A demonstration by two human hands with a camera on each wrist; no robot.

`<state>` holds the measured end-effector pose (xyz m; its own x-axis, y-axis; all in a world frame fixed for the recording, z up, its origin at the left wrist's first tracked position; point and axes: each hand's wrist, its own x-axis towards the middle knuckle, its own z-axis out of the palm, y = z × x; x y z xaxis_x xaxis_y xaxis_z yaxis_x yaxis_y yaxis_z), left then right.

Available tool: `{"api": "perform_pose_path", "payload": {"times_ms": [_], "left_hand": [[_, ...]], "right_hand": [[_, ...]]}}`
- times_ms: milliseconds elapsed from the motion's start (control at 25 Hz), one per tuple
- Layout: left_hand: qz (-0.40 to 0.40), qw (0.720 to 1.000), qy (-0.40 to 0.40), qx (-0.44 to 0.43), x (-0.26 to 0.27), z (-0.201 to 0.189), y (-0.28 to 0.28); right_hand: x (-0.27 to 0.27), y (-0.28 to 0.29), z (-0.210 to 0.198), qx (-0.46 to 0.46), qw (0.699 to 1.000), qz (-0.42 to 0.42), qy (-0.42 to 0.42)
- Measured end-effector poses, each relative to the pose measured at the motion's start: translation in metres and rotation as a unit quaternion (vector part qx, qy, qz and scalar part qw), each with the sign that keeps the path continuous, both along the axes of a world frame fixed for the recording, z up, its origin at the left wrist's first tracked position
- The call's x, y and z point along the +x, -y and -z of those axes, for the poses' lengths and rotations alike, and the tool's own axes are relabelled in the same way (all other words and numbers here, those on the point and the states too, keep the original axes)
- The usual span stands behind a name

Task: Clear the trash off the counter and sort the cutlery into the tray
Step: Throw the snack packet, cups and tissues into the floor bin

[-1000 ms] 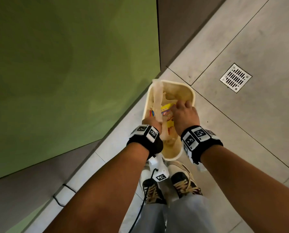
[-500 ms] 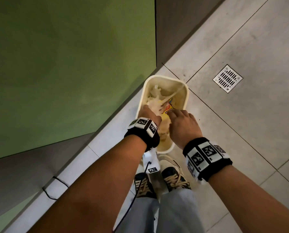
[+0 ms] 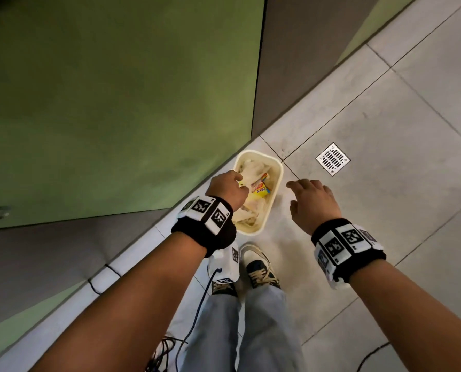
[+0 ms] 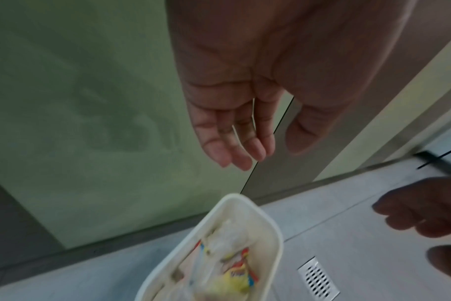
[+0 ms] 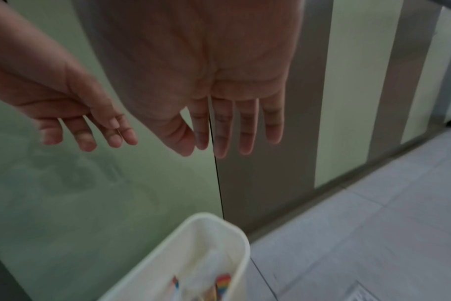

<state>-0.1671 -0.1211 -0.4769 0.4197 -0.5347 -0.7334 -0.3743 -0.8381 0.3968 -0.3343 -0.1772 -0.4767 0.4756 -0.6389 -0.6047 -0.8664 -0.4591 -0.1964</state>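
Two bare hands over a cream waste bin (image 3: 273,183) on the tiled floor, against a green cabinet door (image 3: 116,103). Head view: left hand (image 3: 228,191) above the bin's mouth, right hand (image 3: 313,202) off to the side over bare tile, well clear of the rim. Inside the bin: crumpled white paper (image 3: 253,167) and a yellow snack wrapper (image 3: 260,187), loose and unpressed. Likely light, soft, crackly stuff; best pinched at a bunched fold or scooped in a fistful, the glossy wrapper probably slippery if taken flat. Compared with half a second ago: both hands then down at the trash, the right one close over the bin; now lifted and spread apart, the trash left lying in the bin.

Left wrist view: left hand (image 4: 245,114) with fingers (image 4: 234,146) slack and nearly straight, nothing held; bin (image 4: 276,234) and wrapper (image 4: 234,283) below, floor drain (image 4: 318,279) beside.

Right wrist view: right hand (image 5: 219,91) flat, fingers (image 5: 247,126) straight, empty; left hand (image 5: 72,114) alongside, also released; bin rim (image 5: 234,240) underneath. No cutlery or tray in sight.
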Motion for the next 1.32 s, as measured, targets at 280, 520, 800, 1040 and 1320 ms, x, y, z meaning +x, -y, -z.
{"api": "perform_pose_path", "payload": {"times_ms": [280,520,800,1040,1320], "left_hand": [[0.017,0.989,0.019,-0.148,0.004,-0.245,-0.017],[-0.043,0.946,0.127,-0.294,0.032,-0.434,-0.08],[-0.17,0.911,0.205,-0.314,0.106,-0.48,-0.114],[-0.156,0.916,0.292,-0.226,0.176,-0.482,-0.135],[-0.06,0.934,0.304,-0.179,0.21,-0.464,-0.118]], "right_hand": [[0.037,0.007,-0.218,-0.134,0.967,-0.105,0.188],[0.098,-0.009,-0.424,-0.23,0.89,-0.195,0.342],[0.132,-0.001,-0.448,-0.174,0.894,-0.196,0.362],[0.203,-0.007,-0.469,-0.141,0.914,-0.198,0.325],[0.275,-0.008,-0.469,-0.17,0.937,-0.28,0.118]]}}
